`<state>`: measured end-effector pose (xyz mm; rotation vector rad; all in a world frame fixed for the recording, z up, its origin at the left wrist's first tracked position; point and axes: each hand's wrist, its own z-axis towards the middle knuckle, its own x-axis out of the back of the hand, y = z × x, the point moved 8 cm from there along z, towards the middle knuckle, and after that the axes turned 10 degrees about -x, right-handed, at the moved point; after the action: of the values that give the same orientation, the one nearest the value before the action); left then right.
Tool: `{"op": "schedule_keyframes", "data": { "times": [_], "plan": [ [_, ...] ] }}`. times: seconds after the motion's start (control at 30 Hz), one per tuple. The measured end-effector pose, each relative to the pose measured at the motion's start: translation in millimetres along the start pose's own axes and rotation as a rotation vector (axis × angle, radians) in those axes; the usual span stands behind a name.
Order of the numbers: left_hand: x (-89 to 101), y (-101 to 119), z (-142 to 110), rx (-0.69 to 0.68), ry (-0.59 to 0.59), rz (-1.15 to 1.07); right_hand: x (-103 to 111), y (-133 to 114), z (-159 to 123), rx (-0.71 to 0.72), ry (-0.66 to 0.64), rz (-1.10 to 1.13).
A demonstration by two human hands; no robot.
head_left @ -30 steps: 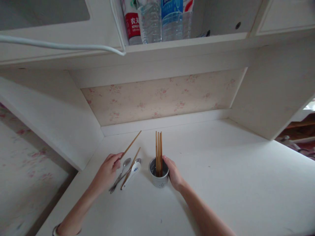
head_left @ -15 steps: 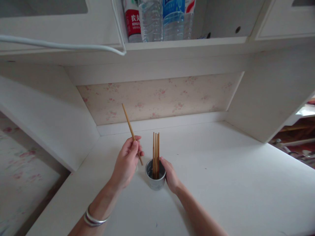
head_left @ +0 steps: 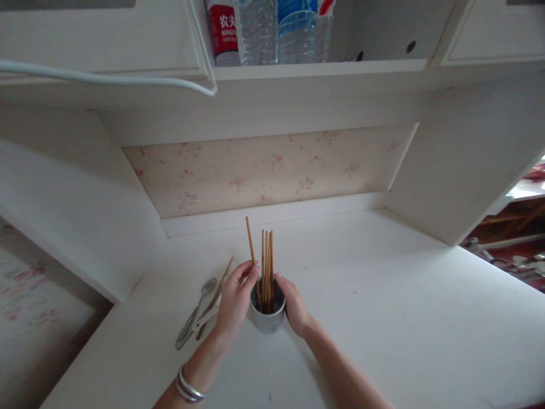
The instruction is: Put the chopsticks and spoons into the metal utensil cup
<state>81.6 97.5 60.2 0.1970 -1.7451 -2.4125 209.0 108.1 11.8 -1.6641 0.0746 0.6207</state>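
Observation:
My left hand [head_left: 235,295] pinches a wooden chopstick [head_left: 250,241], whose lower end is inside a grey-white cup [head_left: 268,324]. Several other chopsticks [head_left: 267,267] stand upright in that cup. Curled against the cup's right side, my right hand [head_left: 294,307] grips it at the rim. On the table to the left of my left hand lie a metal spoon [head_left: 198,309], another chopstick [head_left: 226,274] and a white-handled utensil [head_left: 207,316], which my left hand and wrist partly cover.
The white tabletop [head_left: 383,318] runs between side panels. Above it, a cabinet shelf [head_left: 319,71] holds several plastic bottles [head_left: 258,34], and a white cable [head_left: 128,79] hangs along its front. More objects sit at the far right.
My left hand has moved right and brought the chopstick down so its lower end is in the cup. The spoon and the things beside it have come into view. My right hand stays on the cup.

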Motion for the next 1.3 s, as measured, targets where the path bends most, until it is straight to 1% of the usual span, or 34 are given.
{"op": "schedule_keyframes", "data": {
  "times": [0.13, 0.23, 0.37, 0.53, 0.63, 0.73, 0.83, 0.9, 1.0, 1.1, 1.17, 1.23, 1.27, 1.3],
  "plan": [
    [-2.1, -10.3, -7.7, 0.030, -0.026, 0.061, -0.1, -0.4, -0.2, 0.002, -0.017, 0.004],
    [-2.8, -11.8, -11.6, 0.056, -0.045, 0.025, -0.6, -0.2, -1.0, -0.012, -0.020, 0.005],
    [-5.2, -9.5, -18.5, 0.089, -0.122, -0.061, -2.2, -2.4, -2.5, -0.015, -0.015, 0.006],
    [-4.2, -7.5, -26.5, 0.054, -0.191, -0.090, -0.3, -0.7, -2.9, -0.039, 0.027, -0.035],
    [-3.6, -9.8, -29.3, 0.023, -0.221, -0.099, 0.0, 2.4, -2.2, -0.051, 0.028, -0.021],
    [-4.5, -18.6, -34.6, 0.064, -0.252, -0.203, 0.2, 5.2, -2.0, -0.058, 0.026, -0.002],
    [-12.3, -25.5, -44.2, 0.128, -0.347, -0.376, 4.5, 7.8, -3.2, -0.067, 0.070, -0.010],
    [-15.6, -25.0, -48.5, 0.129, -0.385, -0.420, 7.0, 9.9, -4.5, -0.081, 0.097, -0.025],
    [-16.4, -18.7, -48.9, 0.082, -0.377, -0.414, 8.5, 11.6, -6.3, -0.082, 0.134, -0.048],
    [-17.8, -10.4, -47.4, 0.028, -0.375, -0.424, 13.0, 4.8, -10.4, -0.008, 0.240, -0.106],
    [-17.9, -9.1, -47.0, 0.020, -0.366, -0.427, 17.8, -9.1, -18.6, 0.094, 0.365, -0.173],
    [-16.4, -10.9, -46.7, 0.033, -0.337, -0.427, 19.2, -35.2, -35.7, 0.273, 0.534, -0.267],
    [-16.0, -11.5, -46.7, 0.040, -0.327, -0.434, 14.7, -51.2, -46.8, 0.381, 0.606, -0.324],
    [-16.0, -11.3, -46.6, 0.043, -0.321, -0.445, 5.2, -67.2, -57.3, 0.481, 0.649, -0.391]
  ]
}}
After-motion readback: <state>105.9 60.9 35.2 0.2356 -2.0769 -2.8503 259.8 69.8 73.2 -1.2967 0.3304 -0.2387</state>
